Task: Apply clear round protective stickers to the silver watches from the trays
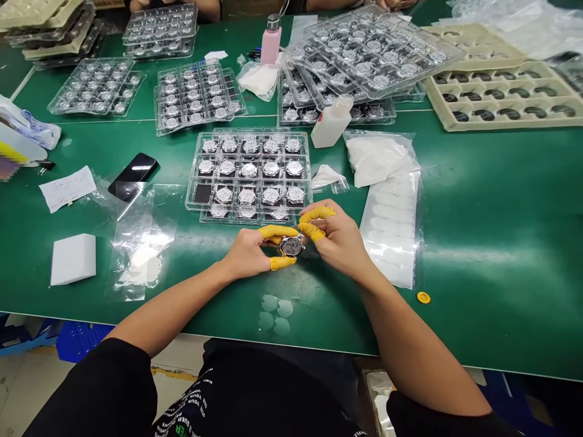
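While near the tray [191,173], watch [291,246] between fingers [279,231]

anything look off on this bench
Yes: in the clear tray in front of the hands, the leftmost slot of the third row holds no watch, only a dark square, unlike its neighbours. Also, the top stacked tray at the far end sits askew across those beneath it.

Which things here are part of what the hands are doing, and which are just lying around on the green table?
With the hands: left hand, right hand, yellow finger cots, silver watch, clear tray of watches.

Just lying about: black smartphone, white sponge block, paper note, pink bottle.
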`<action>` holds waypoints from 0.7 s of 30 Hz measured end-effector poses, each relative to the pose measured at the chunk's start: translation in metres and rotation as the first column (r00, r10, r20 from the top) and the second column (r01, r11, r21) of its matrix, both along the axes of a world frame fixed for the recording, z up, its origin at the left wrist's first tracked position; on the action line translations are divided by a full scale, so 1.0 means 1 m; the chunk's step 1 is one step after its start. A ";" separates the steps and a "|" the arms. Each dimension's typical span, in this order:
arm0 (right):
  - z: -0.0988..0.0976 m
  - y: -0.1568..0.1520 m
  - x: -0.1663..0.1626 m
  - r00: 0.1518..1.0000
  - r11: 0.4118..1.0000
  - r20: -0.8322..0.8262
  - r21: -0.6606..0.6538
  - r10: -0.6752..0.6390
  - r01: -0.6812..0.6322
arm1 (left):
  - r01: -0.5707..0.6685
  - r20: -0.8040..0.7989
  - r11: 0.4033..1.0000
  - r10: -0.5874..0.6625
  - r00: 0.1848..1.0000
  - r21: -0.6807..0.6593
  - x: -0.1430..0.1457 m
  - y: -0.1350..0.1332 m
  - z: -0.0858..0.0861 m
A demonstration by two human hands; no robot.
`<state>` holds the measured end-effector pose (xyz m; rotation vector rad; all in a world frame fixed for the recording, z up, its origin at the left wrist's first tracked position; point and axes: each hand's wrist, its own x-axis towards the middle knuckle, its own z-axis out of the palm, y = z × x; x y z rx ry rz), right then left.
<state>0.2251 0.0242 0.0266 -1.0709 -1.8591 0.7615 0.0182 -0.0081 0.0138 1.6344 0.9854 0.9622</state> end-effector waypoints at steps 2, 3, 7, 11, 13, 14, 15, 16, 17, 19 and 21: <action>0.000 0.000 -0.002 0.995 0.994 0.021 0.051 -0.095 0.094 | -0.006 0.045 0.997 0.009 0.999 -0.072 0.002 -0.002 0.000; 0.001 0.000 -0.003 0.987 0.985 0.012 0.069 -0.160 0.159 | -0.012 0.054 0.995 0.018 0.998 -0.101 0.003 -0.002 -0.001; 0.000 -0.004 -0.005 0.937 0.951 -0.164 -0.060 -0.309 0.304 | -0.101 0.076 0.966 0.122 0.990 -0.236 0.004 0.001 -0.003; -0.004 -0.014 -0.012 0.958 0.933 -0.162 -0.311 -0.238 0.179 | -0.174 0.094 0.929 0.215 0.972 -0.328 0.000 0.012 -0.006; -0.006 -0.019 -0.018 0.967 0.892 -0.117 -0.424 -0.227 0.158 | -0.171 0.072 0.932 0.204 0.976 -0.320 -0.004 0.016 -0.008; -0.007 -0.021 -0.020 0.968 0.868 -0.107 -0.473 -0.225 0.150 | -0.170 0.052 0.935 0.195 0.979 -0.311 -0.005 0.017 -0.009; -0.008 -0.021 -0.022 0.970 0.846 -0.101 -0.514 -0.223 0.141 | -0.168 0.030 0.939 0.185 0.982 -0.300 -0.006 0.018 -0.009; -0.010 -0.022 -0.024 0.970 0.828 -0.097 -0.544 -0.222 0.135 | -0.166 0.008 0.943 0.175 0.985 -0.288 -0.007 0.018 -0.010; -0.011 -0.021 -0.025 0.970 0.815 -0.093 -0.564 -0.224 0.134 | -0.164 -0.012 0.946 0.168 0.986 -0.278 -0.007 0.018 -0.010; -0.014 -0.020 -0.026 0.969 0.798 -0.075 -0.583 -0.235 0.148 | -0.164 -0.036 0.950 0.161 0.986 -0.266 -0.008 0.018 -0.011; -0.016 -0.020 -0.027 0.965 0.793 -0.057 -0.582 -0.257 0.177 | -0.166 -0.049 0.951 0.159 0.986 -0.262 -0.007 0.019 -0.011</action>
